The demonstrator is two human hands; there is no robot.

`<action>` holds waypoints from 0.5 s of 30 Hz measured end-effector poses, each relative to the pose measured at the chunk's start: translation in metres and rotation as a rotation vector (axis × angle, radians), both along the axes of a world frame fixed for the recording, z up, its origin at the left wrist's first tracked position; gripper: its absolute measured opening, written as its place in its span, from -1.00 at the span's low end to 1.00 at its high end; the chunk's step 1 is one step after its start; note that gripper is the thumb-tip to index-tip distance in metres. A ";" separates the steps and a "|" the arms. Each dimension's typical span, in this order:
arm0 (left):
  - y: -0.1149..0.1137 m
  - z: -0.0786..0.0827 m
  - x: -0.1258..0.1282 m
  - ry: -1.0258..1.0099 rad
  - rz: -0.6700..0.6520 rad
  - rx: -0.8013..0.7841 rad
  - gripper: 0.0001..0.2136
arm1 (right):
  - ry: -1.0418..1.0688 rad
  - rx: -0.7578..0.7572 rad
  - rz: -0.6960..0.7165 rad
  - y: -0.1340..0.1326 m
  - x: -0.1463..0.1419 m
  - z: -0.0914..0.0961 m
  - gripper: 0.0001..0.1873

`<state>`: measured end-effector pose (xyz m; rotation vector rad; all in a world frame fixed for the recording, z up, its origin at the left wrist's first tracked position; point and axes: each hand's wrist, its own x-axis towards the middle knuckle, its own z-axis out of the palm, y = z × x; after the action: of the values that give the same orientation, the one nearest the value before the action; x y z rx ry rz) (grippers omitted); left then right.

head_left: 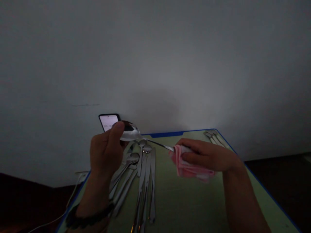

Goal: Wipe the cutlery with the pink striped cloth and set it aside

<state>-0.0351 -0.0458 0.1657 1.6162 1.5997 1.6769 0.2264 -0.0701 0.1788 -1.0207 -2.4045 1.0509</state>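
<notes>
A large metal spoon [132,132] is held up above the table, its bowl to the left and its handle running down to the right. My left hand [108,150] is closed on the bowl's edge, thumb on top. My right hand [206,154] grips a pink and white cloth [188,166] wrapped around the handle's end, which the cloth hides. Below the spoon, on the left part of the table, lie several knives [152,184] and several spoons [133,158], side by side and partly overlapping.
The pale green table [184,200] has a blue rim and stands against a grey wall [155,64]. Several forks [213,137] lie at its far right corner. A lit phone [108,121] leans at the back left. A white cable [57,220] hangs along the left edge.
</notes>
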 end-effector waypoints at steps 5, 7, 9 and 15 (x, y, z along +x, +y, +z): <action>-0.009 0.015 -0.012 0.208 -0.192 -0.147 -0.56 | -0.021 0.040 -0.173 -0.004 0.028 0.005 -0.69; -0.010 0.016 -0.020 0.399 -0.427 -0.248 -0.53 | -0.034 0.078 -0.232 -0.005 0.033 0.005 -0.69; -0.010 0.014 -0.028 0.514 -0.600 -0.362 -0.54 | -0.041 0.106 -0.269 -0.005 0.036 0.004 -0.71; -0.011 0.006 -0.022 0.553 -0.789 -0.529 -0.74 | -0.153 0.054 -0.201 -0.007 0.033 0.003 -0.79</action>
<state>-0.0574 -0.0569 0.1714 2.0886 1.1752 0.3930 0.2593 -0.0774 0.1821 -1.3345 -2.3710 0.8629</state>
